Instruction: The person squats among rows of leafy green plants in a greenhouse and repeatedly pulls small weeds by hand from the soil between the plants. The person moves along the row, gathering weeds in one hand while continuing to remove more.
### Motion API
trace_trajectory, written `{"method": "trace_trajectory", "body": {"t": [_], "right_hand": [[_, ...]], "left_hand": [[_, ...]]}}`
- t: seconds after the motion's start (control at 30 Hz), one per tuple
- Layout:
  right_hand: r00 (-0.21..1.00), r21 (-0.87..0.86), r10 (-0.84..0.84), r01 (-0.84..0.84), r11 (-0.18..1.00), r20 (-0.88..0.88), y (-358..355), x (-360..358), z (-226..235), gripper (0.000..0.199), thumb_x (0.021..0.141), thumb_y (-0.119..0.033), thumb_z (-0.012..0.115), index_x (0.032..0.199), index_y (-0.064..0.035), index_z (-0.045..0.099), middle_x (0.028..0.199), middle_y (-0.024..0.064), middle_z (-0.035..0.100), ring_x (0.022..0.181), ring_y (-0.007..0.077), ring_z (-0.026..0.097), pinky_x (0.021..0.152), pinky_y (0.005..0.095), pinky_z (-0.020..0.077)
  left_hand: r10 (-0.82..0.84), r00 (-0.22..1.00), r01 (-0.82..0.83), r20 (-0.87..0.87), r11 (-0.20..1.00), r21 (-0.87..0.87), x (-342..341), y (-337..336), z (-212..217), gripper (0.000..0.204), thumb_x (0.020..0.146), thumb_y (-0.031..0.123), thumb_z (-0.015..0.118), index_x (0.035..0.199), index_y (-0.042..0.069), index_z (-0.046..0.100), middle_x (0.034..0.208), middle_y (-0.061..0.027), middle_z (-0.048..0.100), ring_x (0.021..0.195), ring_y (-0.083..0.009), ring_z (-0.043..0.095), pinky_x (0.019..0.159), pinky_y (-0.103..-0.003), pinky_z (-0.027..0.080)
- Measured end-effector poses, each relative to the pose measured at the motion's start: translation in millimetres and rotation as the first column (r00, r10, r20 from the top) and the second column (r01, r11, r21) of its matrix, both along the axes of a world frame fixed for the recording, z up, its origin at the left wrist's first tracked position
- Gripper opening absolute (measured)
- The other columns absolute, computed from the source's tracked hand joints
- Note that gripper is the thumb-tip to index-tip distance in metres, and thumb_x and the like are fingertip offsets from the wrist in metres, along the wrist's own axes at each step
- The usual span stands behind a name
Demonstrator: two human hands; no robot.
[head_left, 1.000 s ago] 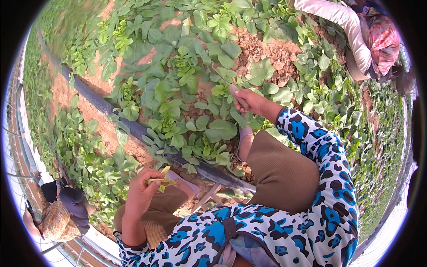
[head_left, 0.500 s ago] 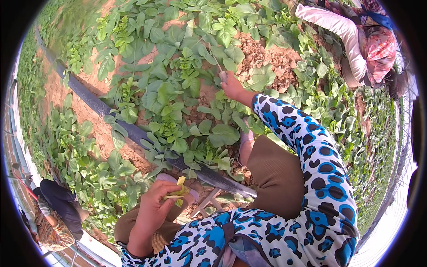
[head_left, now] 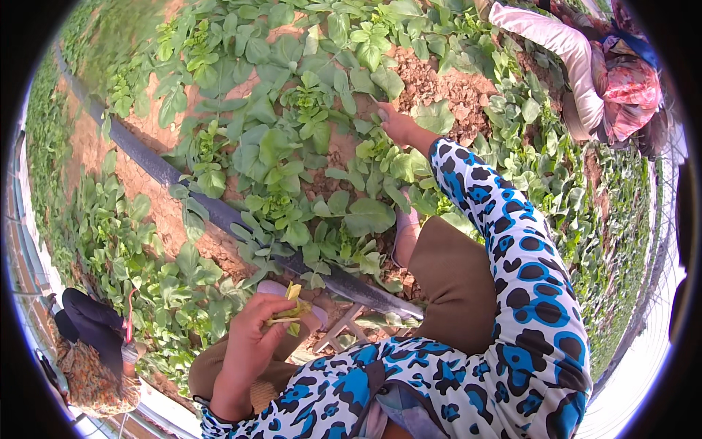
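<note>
My left hand (head_left: 257,331) is closed round a small bunch of yellowed leaves with pale stalks (head_left: 291,313), held above my knee. Out in front, my right hand (head_left: 398,124) reaches in among the leafy green plants (head_left: 274,150). Its fingers are closed round the handle of a slim hand tool (head_left: 382,114). Leaves and the fingers hide most of this tool, so its working end does not show. Bare reddish soil (head_left: 457,91) lies just right of that hand.
A dark hose (head_left: 219,212) runs diagonally through the bed to my feet. Below my lap stands a low stool frame (head_left: 344,328). Another person (head_left: 603,80) bends over plants at the upper right. A second person (head_left: 99,351) crouches at the lower left, holding a red-handled tool (head_left: 130,314).
My right hand has shifted slightly right and nearer the leaves, and less of its tool shows. The left hand stays almost in place. The person at lower left has swung the red tool upright.
</note>
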State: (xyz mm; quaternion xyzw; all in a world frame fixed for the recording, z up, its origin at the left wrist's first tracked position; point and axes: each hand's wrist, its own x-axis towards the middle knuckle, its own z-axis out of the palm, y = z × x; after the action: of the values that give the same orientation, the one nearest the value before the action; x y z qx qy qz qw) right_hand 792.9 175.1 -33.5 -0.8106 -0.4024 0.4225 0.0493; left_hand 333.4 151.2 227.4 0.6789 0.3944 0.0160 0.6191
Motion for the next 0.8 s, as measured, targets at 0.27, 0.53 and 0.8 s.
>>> {"method": "trace_trajectory", "body": {"t": [0.27, 0.53, 0.8], "right_hand": [[0.999, -0.049, 0.025, -0.027, 0.998, -0.042, -49, -7, 17, 0.060, 0.092, -0.014, 0.044, 0.145, -0.0190, 0.018, 0.081, 0.0224, 0.063, 0.051, 0.0298, 0.061, 0.052, 0.0413, 0.0554], [0.963, 0.109, 0.243, -0.255, 0.961, 0.117, -100, -6, 22, 0.061, 0.089, -0.016, 0.048, 0.145, -0.0187, 0.023, 0.081, 0.0232, 0.065, 0.068, 0.0394, 0.065, 0.067, 0.0482, 0.0520], [0.976, 0.112, 0.181, -0.195, 0.974, 0.125, -83, 22, 30, 0.060, 0.090, -0.022, 0.053, 0.144, -0.0204, 0.025, 0.094, 0.0238, 0.065, 0.086, 0.0433, 0.063, 0.079, 0.0506, 0.0496]], "left_hand": [[-0.039, 0.999, 0.040, -0.018, 0.998, 0.050, 4, -7, 7, 0.031, 0.077, -0.008, 0.063, 0.106, 0.001, 0.067, 0.100, -0.0098, 0.062, 0.091, -0.0203, 0.061, 0.080, -0.028, 0.049], [-0.056, 0.998, 0.056, -0.011, 0.998, 0.030, 10, -11, 1, 0.030, 0.077, -0.007, 0.065, 0.106, 0.000, 0.067, 0.101, -0.0107, 0.062, 0.091, -0.0204, 0.062, 0.080, -0.029, 0.050], [-0.078, 0.995, 0.081, -0.059, 0.995, 0.056, 10, -13, -3, 0.032, 0.076, -0.004, 0.068, 0.107, 0.003, 0.065, 0.104, -0.0111, 0.063, 0.094, -0.0231, 0.064, 0.081, -0.030, 0.051]]}}
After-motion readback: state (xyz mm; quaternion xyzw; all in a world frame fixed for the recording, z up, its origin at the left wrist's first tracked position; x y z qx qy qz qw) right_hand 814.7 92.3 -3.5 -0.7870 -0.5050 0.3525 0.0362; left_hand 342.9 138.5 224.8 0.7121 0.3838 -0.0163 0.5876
